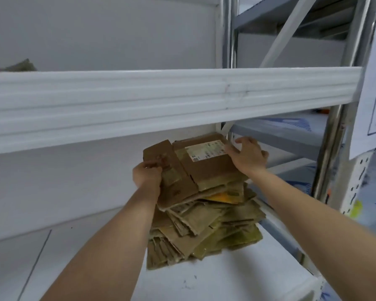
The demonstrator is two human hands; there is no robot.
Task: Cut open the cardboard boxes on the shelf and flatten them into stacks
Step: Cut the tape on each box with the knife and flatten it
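Head view: your left hand (147,173) grips the left edge of the flattened box (195,164) topping the stack (204,220) on the white shelf (237,274). Your right hand (248,155) presses flat, fingers spread. Risk: the ragged, uneven stack may slide toward you if pressed off-centre.

Two bare forearms, no sleeves, left hand (147,173), right hand (249,156)

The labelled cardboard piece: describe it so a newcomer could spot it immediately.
Under the thick white shelf beam, a heap of flattened brown cardboard lies on the white shelf board. The flattened brown box lies topmost; it alone carries a white printed label.
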